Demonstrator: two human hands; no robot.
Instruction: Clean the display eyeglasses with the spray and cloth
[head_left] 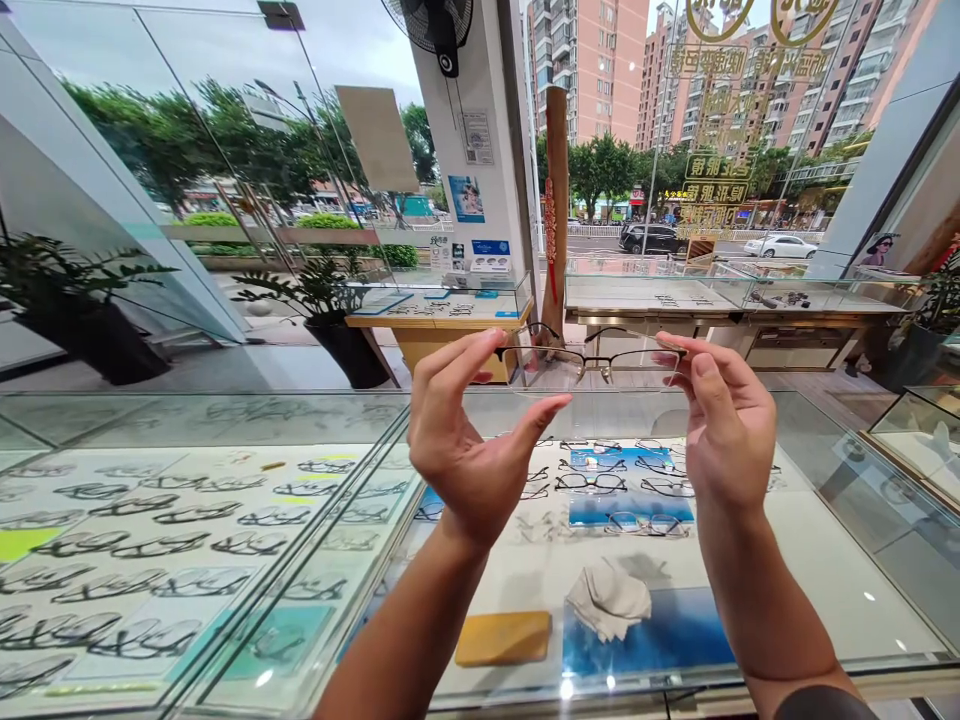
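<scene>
A pair of half-rim eyeglasses [592, 362] is held up level above the glass counter, its dark top bar and nose pads in plain sight. My left hand [469, 430] grips the left end of the frame with its fingers, while the thumb stretches out below the lens. At the other end, my right hand [727, 420] pinches the frame near the hinge between thumb and fingers. Below the hands, a crumpled beige cloth [609, 600] and a mustard-yellow glasses case [502, 638] lie on the counter.
Rows of eyeglasses [590, 482] fill the glass showcase under my hands, and more frames [161, 548] lie in the case at left. Farther off are display counters [442, 318], a wooden post [556, 200], potted plants [322, 300] and large windows facing a street.
</scene>
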